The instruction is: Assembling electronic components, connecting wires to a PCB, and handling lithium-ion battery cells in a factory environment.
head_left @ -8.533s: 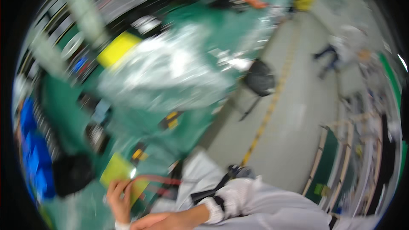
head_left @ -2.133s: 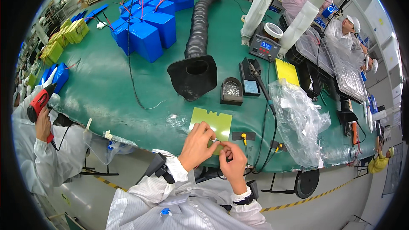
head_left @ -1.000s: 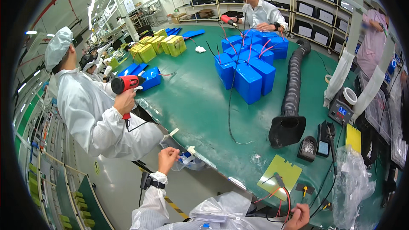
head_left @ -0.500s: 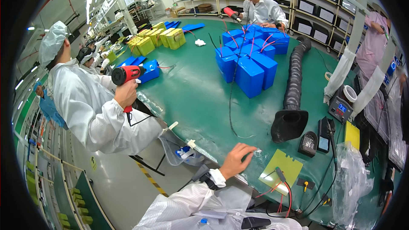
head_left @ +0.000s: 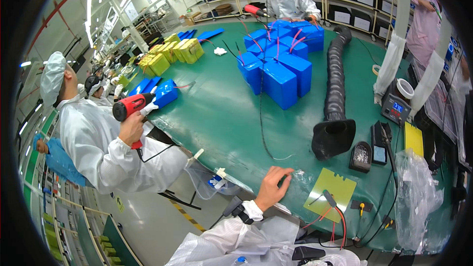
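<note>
My left hand rests at the near edge of the green table, with a white sleeve and a black wrist strap behind it. Its fingers are bent, thumb and forefinger apart, and nothing shows between them. Just past the fingertips lie small clear scraps. To the right of the hand is a yellow-green board with notched edges. A black connector with red and black wires lies over it. My right hand does not appear.
A black ribbed fume hose stretches across the table, with blue wrapped battery packs beyond it. A soldering station and a tip-cleaner tin stand at right. At left a co-worker holds a red heat gun near a blue pack.
My view has shifted slightly, so the table's things sit a little further left. The co-worker's heat gun has moved lower and left. My left hand stays near the same spot.
</note>
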The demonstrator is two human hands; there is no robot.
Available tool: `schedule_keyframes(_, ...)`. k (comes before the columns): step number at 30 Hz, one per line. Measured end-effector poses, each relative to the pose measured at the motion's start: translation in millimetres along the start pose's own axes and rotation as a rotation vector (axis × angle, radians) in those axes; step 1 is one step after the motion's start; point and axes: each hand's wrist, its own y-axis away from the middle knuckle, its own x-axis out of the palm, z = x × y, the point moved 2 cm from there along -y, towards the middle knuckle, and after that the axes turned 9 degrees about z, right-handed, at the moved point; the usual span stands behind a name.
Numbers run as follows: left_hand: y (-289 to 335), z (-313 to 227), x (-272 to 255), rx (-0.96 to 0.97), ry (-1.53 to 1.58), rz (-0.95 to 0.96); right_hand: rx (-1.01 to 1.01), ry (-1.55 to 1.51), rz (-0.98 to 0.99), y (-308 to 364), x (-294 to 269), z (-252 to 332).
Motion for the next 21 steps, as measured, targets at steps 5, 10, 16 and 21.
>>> schedule_keyframes(5, -4.5, 0.0, 3.3, 0.006, -0.012, 0.027, -0.006, 0.031, -0.005, 3.2, 2.7, 5.0)
schedule_keyframes(10, -0.9, 1.3, 5.6, -0.010, -0.027, 0.025, 0.007, 0.040, 0.010, 4.7, 0.6, 1.3)
schedule_keyframes(16, 2.9, 0.0, 5.7, -0.021, -0.010, 0.033, 0.024, 0.049, 0.022, 6.9, 0.6, -3.2)
schedule_keyframes(21, 2.3, 1.1, 4.4, -0.012, -0.009, 0.044, 0.031, 0.057, 0.025, 6.2, -0.4, -1.7)
